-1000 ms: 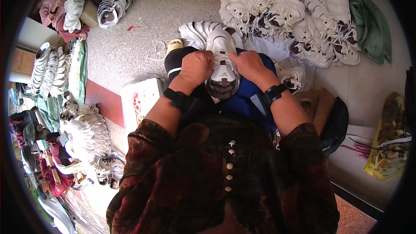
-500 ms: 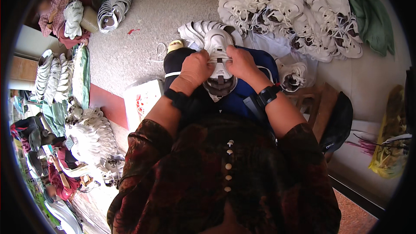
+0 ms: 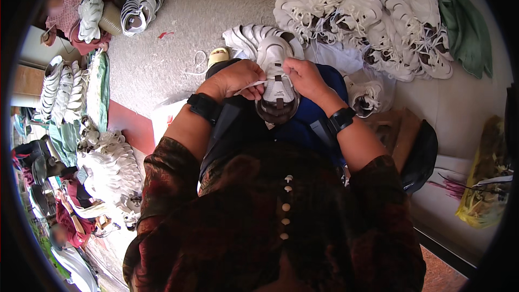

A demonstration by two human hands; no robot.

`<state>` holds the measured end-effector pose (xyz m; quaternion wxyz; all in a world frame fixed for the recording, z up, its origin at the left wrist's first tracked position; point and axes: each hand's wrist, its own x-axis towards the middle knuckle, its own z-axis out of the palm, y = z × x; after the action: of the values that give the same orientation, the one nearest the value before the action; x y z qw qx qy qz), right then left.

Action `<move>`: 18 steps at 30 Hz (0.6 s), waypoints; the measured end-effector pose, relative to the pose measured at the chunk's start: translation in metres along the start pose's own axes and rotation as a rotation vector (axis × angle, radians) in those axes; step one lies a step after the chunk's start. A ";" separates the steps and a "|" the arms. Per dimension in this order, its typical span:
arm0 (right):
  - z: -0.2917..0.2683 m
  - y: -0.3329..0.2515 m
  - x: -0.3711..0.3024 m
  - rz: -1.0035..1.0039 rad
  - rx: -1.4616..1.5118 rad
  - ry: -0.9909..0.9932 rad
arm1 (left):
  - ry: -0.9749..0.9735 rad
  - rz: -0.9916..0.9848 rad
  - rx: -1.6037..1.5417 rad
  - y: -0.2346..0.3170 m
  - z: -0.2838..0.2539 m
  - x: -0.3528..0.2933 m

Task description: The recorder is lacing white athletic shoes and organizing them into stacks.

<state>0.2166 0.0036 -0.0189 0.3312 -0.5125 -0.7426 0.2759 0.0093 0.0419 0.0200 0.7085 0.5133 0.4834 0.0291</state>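
Observation:
A white shoe upper with a pale tongue and brown lining lies across my lap, its toe pointing away from me. My left hand is closed at the upper's left side, pinching a white shoelace that stretches out from the lacing. On the opposite side, my right hand is closed with thumb and fingertips at the eyelet edge of the upper. Whether a lace end is also in those fingers is hidden. Just beyond the toe, a row of nested white uppers rests against the one I hold.
Large heaps of laced white uppers lie at the far right beside green cloth. One more upper sits by my right knee near a brown stool. Other people work among piles at the left.
My left hand has moved a little left and turned, drawing a white shoelace out sideways. My right hand stays near the eyelet edge. The upper remains on my lap.

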 end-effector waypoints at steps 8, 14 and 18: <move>0.000 -0.032 -0.011 -0.142 -0.588 -0.009 | 0.141 0.081 -0.035 -0.017 -0.002 0.021; 0.003 -0.027 -0.013 -0.105 -0.451 0.067 | 0.325 0.264 0.482 -0.015 -0.004 0.027; 0.007 -0.023 -0.011 -0.093 -0.436 0.067 | 0.335 0.339 0.604 -0.015 -0.004 0.025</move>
<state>0.2008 -0.0148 -0.0081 0.2492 -0.5461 -0.7962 0.0760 0.0131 0.0506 -0.0071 0.4217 0.7597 0.4876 0.0857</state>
